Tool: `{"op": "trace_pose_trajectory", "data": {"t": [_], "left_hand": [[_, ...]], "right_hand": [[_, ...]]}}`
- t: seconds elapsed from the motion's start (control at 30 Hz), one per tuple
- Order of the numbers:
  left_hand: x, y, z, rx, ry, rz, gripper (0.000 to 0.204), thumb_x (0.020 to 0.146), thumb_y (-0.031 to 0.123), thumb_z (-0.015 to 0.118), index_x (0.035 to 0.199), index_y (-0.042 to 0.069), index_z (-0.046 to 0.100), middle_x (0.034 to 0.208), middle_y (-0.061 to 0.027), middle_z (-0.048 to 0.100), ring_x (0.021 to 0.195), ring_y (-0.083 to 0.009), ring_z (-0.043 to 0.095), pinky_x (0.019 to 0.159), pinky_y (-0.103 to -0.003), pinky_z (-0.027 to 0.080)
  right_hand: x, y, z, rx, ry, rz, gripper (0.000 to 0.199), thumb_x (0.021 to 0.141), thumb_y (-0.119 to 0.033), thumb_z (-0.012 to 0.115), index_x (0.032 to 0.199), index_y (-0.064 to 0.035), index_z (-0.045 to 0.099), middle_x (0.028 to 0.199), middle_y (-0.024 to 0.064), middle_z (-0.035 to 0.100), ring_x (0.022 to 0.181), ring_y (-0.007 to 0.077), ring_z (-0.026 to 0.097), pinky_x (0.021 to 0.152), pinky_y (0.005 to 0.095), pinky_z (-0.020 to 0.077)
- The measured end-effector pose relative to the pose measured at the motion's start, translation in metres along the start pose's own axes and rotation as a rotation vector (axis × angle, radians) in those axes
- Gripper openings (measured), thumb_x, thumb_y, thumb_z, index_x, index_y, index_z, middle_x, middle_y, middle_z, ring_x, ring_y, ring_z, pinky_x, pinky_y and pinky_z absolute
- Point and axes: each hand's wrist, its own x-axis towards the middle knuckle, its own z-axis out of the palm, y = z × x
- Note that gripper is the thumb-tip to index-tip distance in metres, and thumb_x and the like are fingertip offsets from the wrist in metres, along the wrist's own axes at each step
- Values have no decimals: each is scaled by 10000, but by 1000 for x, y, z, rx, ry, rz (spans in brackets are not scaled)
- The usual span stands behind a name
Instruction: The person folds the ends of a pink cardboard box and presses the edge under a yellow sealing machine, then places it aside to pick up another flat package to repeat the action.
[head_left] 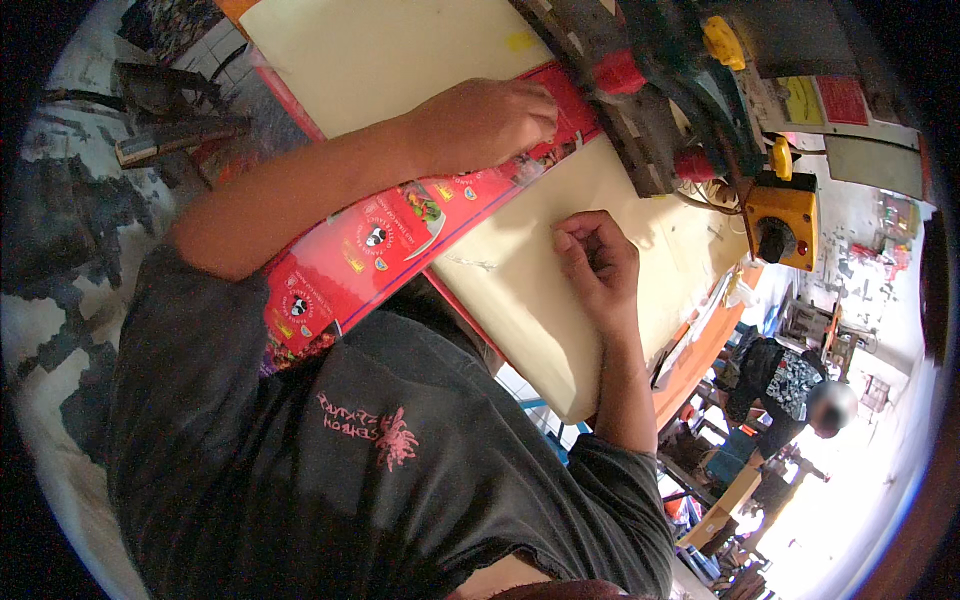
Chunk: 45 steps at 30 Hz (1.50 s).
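A long strip of red printed plastic film [345, 255] lies slantwise across a cream-coloured worktop [520, 300], from my lap up to a dark metal bar machine [640, 130]. My left hand [485, 125] rests on the film's upper end near the bar, its fingers bent down and closed at the film; the fingertips are partly hidden. Right of the film, my right hand [605, 265] hovers over or rests on the worktop. Its fingers are curled in, with thumb and forefinger close together, and I see nothing in them.
Red and yellow knobs [724, 43] sit on the machine. Beside it stands a yellow control box [782, 222] with a black dial. An orange table edge [690, 370] runs along the right. Farther right, another person [785, 385] bends over among boxes and clutter.
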Motion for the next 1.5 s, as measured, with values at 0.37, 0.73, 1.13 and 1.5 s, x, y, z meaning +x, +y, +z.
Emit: {"op": "trace_pose_trajectory", "data": {"t": [0.37,0.73,1.13,1.5], "left_hand": [[-31,21,-20,70,-194,-79,391,982,172,601,1326,29,722,1448,-123,689,1412,-264,606,1188,-393,504],[-31,24,-26,56,-232,-104,410,976,178,621,1340,12,712,1531,-121,635,1452,-245,576,1228,-382,478],[-33,23,-25,-5,-216,-146,368,1019,206,638,1311,1,726,1499,-113,659,1446,-256,576,1224,-389,473],[-32,25,-27,-74,-189,-182,316,1013,178,646,1259,7,747,1490,-113,669,1440,-263,582,1215,-406,483]], "right_hand": [[2,-4,0,-76,-15,-20,83,1025,-94,732,1078,-38,701,797,-5,664,693,58,549,634,250,468],[2,-5,3,-96,8,-88,100,1015,-100,748,1071,-28,707,832,17,694,711,68,592,662,251,500],[2,-5,0,-63,-19,-30,91,1021,-101,743,1069,-37,699,819,0,675,704,58,561,645,243,476],[2,-1,2,-60,1,-51,104,1020,-116,754,1062,-36,702,810,-1,668,698,60,558,640,249,473]]}}
